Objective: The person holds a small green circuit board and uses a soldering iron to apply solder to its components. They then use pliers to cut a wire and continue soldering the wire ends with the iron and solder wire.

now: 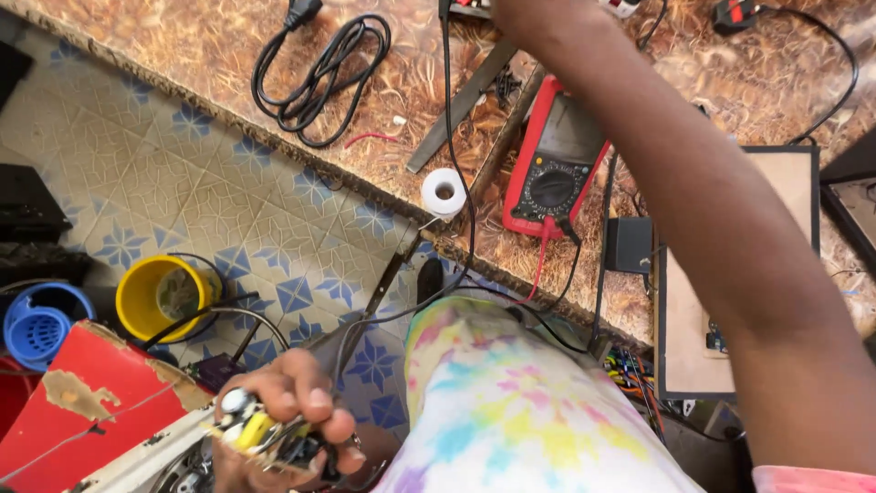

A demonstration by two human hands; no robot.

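The counter (228,55) runs slantwise across the top, its front edge falling from upper left to lower right, with tiled floor (182,192) open below it. The right arm (730,228) reaches up over the counter and out of view at the top edge, so whether those fingers are open or closed cannot be told. On the counter lie a red meter (554,160) with leads plugged in, a coiled black cable (319,73), a flat metal bar (461,105) and a white tape roll (444,192) near the edge. On the floor at left stand a yellow tub (151,297) and a blue tub (36,329); what is in them is unclear. The left hand (283,420), low by the knee, has its fingers closed around a small circuit part (251,429) with yellow and silver components, its long axis running roughly left to right.
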